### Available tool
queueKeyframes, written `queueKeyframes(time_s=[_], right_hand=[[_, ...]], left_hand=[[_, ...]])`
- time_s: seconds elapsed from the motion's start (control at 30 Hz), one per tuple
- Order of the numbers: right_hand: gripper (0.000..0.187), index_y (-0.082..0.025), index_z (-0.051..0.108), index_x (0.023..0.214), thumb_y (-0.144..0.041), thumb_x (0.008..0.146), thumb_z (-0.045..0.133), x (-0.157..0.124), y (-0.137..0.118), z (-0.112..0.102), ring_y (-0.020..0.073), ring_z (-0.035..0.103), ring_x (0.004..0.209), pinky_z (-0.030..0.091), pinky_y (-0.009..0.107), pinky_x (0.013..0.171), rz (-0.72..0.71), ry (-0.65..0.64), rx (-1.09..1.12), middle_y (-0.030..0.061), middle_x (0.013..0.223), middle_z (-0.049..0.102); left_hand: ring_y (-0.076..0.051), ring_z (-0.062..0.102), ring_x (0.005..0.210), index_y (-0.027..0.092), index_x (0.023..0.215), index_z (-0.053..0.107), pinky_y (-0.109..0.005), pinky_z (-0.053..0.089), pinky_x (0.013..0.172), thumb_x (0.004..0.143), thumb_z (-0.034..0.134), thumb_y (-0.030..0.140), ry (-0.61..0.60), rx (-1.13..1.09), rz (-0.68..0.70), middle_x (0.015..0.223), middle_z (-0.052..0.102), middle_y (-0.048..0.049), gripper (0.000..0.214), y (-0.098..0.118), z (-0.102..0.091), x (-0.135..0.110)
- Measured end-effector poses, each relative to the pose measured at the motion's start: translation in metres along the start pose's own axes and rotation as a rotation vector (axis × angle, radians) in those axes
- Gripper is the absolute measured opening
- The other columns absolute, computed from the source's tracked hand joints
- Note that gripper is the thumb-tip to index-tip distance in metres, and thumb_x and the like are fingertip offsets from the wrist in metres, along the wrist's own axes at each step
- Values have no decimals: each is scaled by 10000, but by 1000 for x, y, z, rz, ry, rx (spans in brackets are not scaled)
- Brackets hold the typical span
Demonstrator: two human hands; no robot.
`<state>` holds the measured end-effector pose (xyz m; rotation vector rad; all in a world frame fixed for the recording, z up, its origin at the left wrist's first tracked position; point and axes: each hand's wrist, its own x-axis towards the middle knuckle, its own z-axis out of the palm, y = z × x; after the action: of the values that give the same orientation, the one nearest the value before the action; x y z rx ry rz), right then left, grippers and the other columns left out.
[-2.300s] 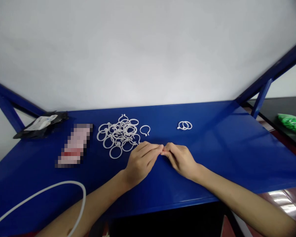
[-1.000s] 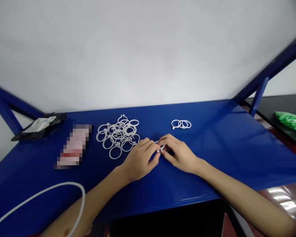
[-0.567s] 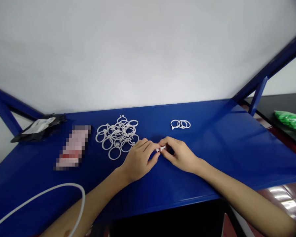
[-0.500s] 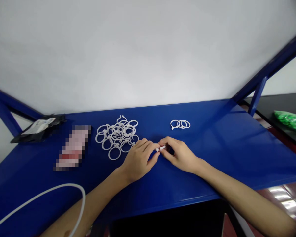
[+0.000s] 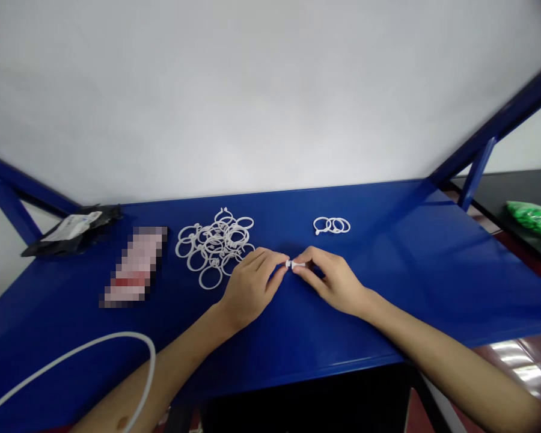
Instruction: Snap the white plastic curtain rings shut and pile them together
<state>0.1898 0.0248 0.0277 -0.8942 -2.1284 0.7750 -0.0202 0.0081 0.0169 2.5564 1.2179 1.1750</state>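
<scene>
Between my two hands is a small white plastic piece point(image 5: 299, 264) with flared, knob-like ends. Its ends resemble those on the nearby open rings, but most of it is hidden by my fingers. My left hand point(image 5: 251, 285) pinches its left end between thumb and fingertips. The right end is in a pinch of my right hand point(image 5: 336, 279). A heap of white plastic rings point(image 5: 210, 278) lies just left of and behind my left hand. Several more white rings point(image 5: 321, 226) overlap in a short row behind my right hand.
The blue table point(image 5: 275, 355) ends at a pale wall point(image 5: 270, 96). A black bag with a white label point(image 5: 74, 227) and a pixelated packet point(image 5: 137, 261) lie left. A white cable point(image 5: 117, 334) loops over my left forearm. A green bag point(image 5: 534, 219) rests far right.
Both hands have shifted slightly up in view. The white knobs between my fingertips now sit more in line with each other. The heap and the row of rings are unchanged.
</scene>
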Motion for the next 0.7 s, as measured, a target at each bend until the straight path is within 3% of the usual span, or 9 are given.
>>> queueKeyframes(time_s=[0.13, 0.37, 0.5, 0.7], right_hand=[[126, -203, 620, 957, -264, 1019, 529, -1, 3, 2, 145, 667, 833, 540, 279, 760, -64, -3, 31, 32, 902, 689], [191, -184, 622, 948, -207, 1035, 454, -7, 1, 2, 149, 602, 761, 511, 284, 699, -172, -59, -76, 47, 843, 653], [247, -179, 624, 921, -252, 1049, 426, -9, 1, 6, 153, 564, 695, 488, 287, 644, -169, -63, -207, 46, 781, 624], [201, -194, 633, 991, -291, 1044, 465, -3, 5, 10, 167, 647, 814, 532, 309, 739, -113, 8, -204, 53, 896, 696]], left_hand=[[-175, 682, 901, 165, 1035, 625, -337, 573, 847, 974, 540, 115, 22, 68, 70, 939, 736, -33, 116, 2, 2, -1], [-169, 704, 770, 131, 993, 638, -311, 580, 700, 935, 555, 41, 137, 178, 189, 854, 758, -43, 135, 12, 4, -6], [-162, 687, 684, 123, 1002, 639, -315, 552, 632, 934, 539, 38, 108, 249, 239, 812, 758, -41, 147, 14, 2, -6], [-169, 690, 760, 139, 1029, 647, -328, 539, 693, 965, 527, 96, 31, 274, 177, 900, 762, -35, 143, 7, -1, 0]])
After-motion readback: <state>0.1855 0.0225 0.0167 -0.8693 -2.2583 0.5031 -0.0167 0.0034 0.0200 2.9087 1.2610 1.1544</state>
